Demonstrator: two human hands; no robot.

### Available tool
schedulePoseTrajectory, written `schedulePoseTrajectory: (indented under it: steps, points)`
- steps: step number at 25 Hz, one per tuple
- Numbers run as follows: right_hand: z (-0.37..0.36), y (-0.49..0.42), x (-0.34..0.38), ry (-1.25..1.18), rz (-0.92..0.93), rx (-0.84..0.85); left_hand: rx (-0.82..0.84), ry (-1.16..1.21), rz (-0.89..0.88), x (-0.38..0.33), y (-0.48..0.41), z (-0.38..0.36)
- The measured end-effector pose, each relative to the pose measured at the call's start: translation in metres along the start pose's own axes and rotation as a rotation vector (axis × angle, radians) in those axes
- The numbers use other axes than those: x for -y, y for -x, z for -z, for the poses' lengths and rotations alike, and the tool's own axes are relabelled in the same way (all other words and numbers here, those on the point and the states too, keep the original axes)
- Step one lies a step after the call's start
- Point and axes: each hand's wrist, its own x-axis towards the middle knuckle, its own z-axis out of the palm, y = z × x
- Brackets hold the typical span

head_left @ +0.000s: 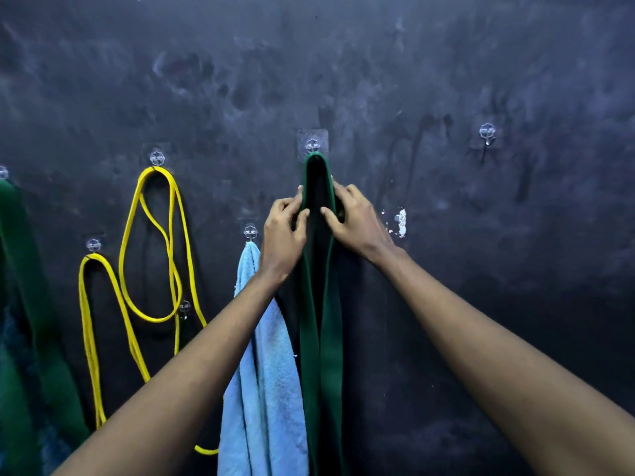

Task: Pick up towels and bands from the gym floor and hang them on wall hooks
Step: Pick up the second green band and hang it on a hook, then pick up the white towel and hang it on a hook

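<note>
Fingers (291, 209) curled | left hand (283, 231), right hand (359, 225) both pinch green band (321, 338) | it hangs on hook (312, 145)

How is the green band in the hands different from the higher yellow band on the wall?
The green band is wide and flat; the higher yellow band is thin. The green band hangs straight down, while the yellow band twists into loops. The left hand and right hand both grip the green band; nothing touches the yellow one. Each hangs from a clear wall hook.
</note>
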Motion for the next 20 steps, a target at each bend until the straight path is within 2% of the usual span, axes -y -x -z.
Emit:
schedulePoseTrajectory:
  steps: [5,9,12,14,16,18,20]
  points:
    - [0.019,0.03,0.003,-0.018,-0.082,0.064,0.154,-0.005,0.169,-0.009,0.02,0.008]
    - [0.052,0.076,-0.013,0.043,-0.098,0.088,0.108,0.018,0.383,-0.002,0.064,0.012]
    - [0.088,0.121,-0.035,0.12,-0.126,0.127,0.088,-0.085,0.312,-0.016,0.109,0.016]
    - [0.121,0.156,-0.055,0.169,-0.193,0.149,0.215,-0.13,0.189,-0.036,0.137,0.013]
    - [0.156,0.196,-0.076,0.214,-0.28,0.169,0.429,-0.144,0.128,-0.053,0.162,-0.002]
    - [0.193,0.242,-0.097,0.254,-0.381,0.215,0.649,-0.109,0.132,-0.075,0.183,-0.025]
    - [0.227,0.285,-0.114,0.285,-0.472,0.272,0.794,-0.064,0.182,-0.099,0.196,-0.051]
